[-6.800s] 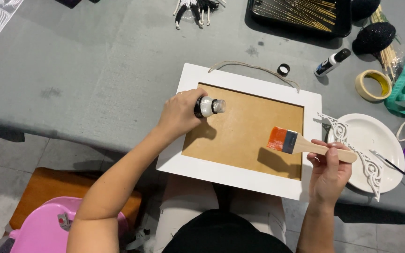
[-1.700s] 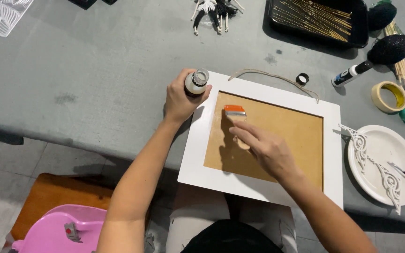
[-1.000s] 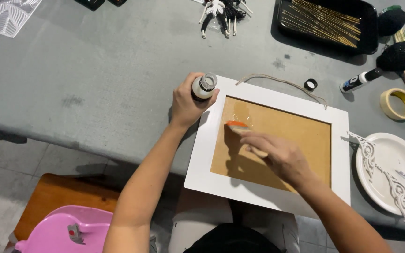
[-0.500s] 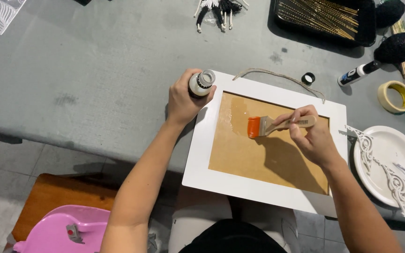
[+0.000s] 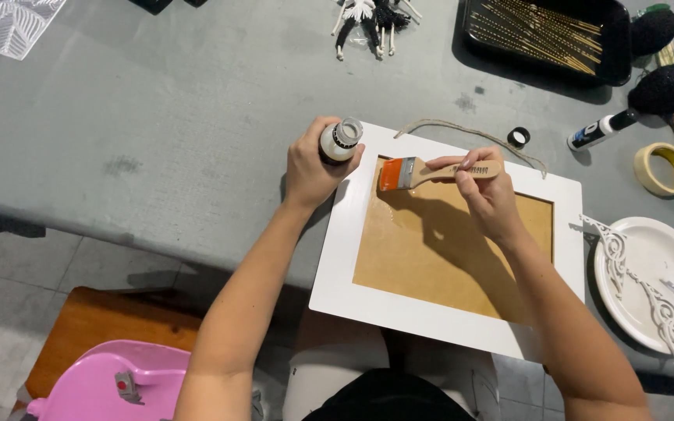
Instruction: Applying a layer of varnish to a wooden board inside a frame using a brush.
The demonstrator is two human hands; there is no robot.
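Meanwhile, the right hand point(image 5: 487, 193) is gripping the light, stiff wooden-handled brush point(image 5: 431, 171) mid-handle, bristles touching the brown panel point(image 5: 431, 257) in the white frame point(image 5: 337, 257) on the grey counter point(image 5: 157, 132), while the left hand point(image 5: 311, 168) is clasping a small, probably slippery bottle point(image 5: 338, 140).

Two hands: left hand point(image 5: 311, 164), right hand point(image 5: 487, 193). One white frame point(image 5: 337, 257), one paintbrush point(image 5: 431, 171), one small bottle point(image 5: 339, 140), one tape roll point(image 5: 662, 168), one white plate point(image 5: 649, 257), one black tray point(image 5: 618, 47)
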